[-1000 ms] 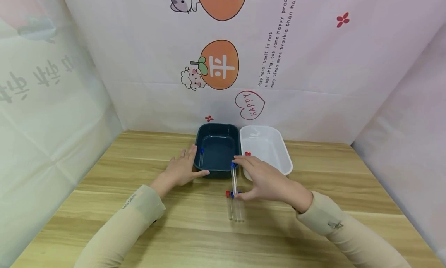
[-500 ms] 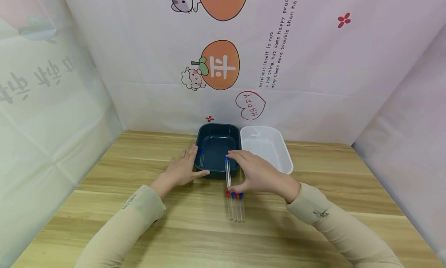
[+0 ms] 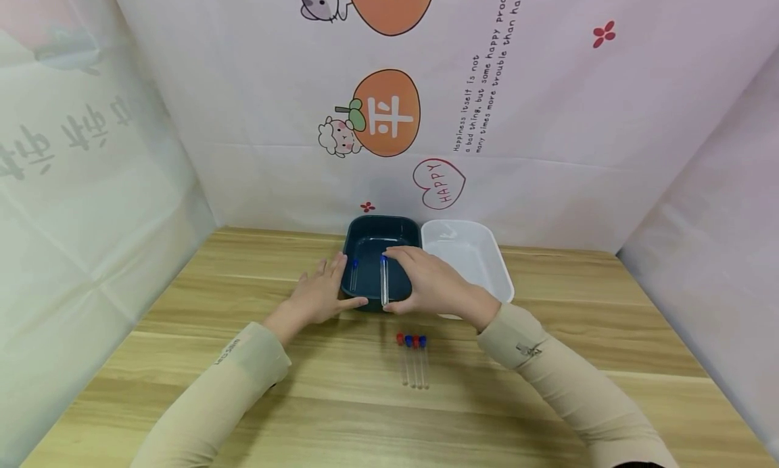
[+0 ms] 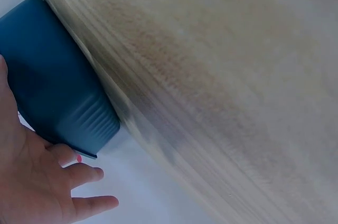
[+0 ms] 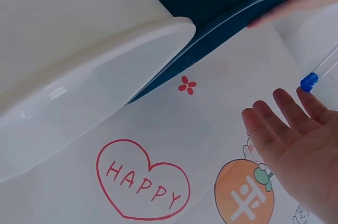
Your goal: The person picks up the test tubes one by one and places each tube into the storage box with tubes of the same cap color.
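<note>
My right hand point(image 3: 435, 285) pinches a clear test tube point(image 3: 384, 282) end to end, forefinger at its blue cap and thumb at its bottom. The tube stands roughly upright over the front of the dark blue tray point(image 3: 382, 304). In the right wrist view, its blue cap point(image 5: 309, 82) meets a fingertip. My left hand point(image 3: 316, 295) rests at the tray's front left corner, fingers extended along the left side and thumb along the front rim. Inside that tray, at the left, lies another blue-capped tube point(image 3: 355, 272).
Several capped tubes point(image 3: 413, 363), red and blue caps mixed, lie side by side on the wooden table point(image 3: 304, 400) in front of the trays. A white tray point(image 3: 502, 265) adjoins the blue one on the right, partly covered by my right hand. A printed cloth point(image 3: 274, 116) hangs behind.
My right hand has carried the blue-capped tube left and away from me, from above the row of tubes to over the dark blue tray. My left hand has stayed put.
</note>
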`<state>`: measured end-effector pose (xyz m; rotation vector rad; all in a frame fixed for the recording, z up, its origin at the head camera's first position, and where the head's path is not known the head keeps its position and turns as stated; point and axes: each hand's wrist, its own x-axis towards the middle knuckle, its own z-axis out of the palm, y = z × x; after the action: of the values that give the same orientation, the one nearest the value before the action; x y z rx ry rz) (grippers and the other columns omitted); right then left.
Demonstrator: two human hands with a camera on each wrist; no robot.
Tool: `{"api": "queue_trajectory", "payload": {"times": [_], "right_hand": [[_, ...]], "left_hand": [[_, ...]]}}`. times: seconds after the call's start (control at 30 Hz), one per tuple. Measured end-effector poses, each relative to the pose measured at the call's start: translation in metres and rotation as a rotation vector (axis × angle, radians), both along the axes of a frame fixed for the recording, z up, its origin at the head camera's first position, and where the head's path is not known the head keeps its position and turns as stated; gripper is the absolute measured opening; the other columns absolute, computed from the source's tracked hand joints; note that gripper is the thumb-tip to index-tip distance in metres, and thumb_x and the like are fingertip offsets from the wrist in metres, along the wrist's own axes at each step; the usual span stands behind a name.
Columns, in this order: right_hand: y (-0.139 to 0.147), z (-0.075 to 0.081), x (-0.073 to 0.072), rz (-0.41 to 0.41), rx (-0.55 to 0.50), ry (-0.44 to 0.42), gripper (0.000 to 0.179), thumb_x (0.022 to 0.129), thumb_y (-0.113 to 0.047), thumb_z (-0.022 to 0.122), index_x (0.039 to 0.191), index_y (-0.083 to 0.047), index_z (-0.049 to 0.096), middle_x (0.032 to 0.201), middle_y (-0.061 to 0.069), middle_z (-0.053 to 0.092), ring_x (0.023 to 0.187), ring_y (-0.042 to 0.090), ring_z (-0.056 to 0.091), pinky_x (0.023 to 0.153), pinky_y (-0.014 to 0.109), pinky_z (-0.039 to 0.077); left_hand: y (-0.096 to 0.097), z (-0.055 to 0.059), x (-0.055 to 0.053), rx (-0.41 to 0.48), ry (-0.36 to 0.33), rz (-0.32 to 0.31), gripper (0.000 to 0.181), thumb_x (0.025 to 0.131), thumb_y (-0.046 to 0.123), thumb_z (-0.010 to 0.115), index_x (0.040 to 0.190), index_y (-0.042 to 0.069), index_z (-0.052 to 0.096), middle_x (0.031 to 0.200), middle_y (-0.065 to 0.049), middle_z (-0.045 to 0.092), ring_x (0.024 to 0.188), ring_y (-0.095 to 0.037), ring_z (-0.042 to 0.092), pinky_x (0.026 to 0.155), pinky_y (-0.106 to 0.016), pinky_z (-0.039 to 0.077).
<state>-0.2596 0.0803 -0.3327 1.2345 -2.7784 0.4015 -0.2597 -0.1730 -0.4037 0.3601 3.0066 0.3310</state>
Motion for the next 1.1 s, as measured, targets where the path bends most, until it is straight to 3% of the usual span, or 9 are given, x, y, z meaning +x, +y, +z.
{"api": "queue_trajectory", "payload": {"times": [0.53,1.1], "right_hand": [[-0.024,-0.007,-0.026,-0.052,0.017,-0.049,0.094,0.084,-0.052,0.082,0.153,-0.003,0.043,0.155,0.020,0.045,0.143,0.036,0.043,0.114,0.051,0.038],[-0.044,-0.038,-0.057,-0.175,0.085,-0.142,0.092,0.086,-0.053,0.079,0.154,-0.003,0.042,0.155,0.018,0.045,0.141,0.034,0.045,0.112,0.051,0.041]], "left_hand": [[-0.001,0.004,-0.001,-0.025,-0.001,-0.013,0.109,0.094,0.075,0.051,0.165,0.004,0.008,0.171,-0.014,0.008,0.153,-0.045,0.014,0.114,-0.072,0.019],[-0.001,0.005,0.001,-0.036,0.001,-0.023,0.106,0.095,0.073,0.050,0.165,0.004,0.010,0.171,-0.014,0.009,0.154,-0.041,0.015,0.114,-0.072,0.021]]}}
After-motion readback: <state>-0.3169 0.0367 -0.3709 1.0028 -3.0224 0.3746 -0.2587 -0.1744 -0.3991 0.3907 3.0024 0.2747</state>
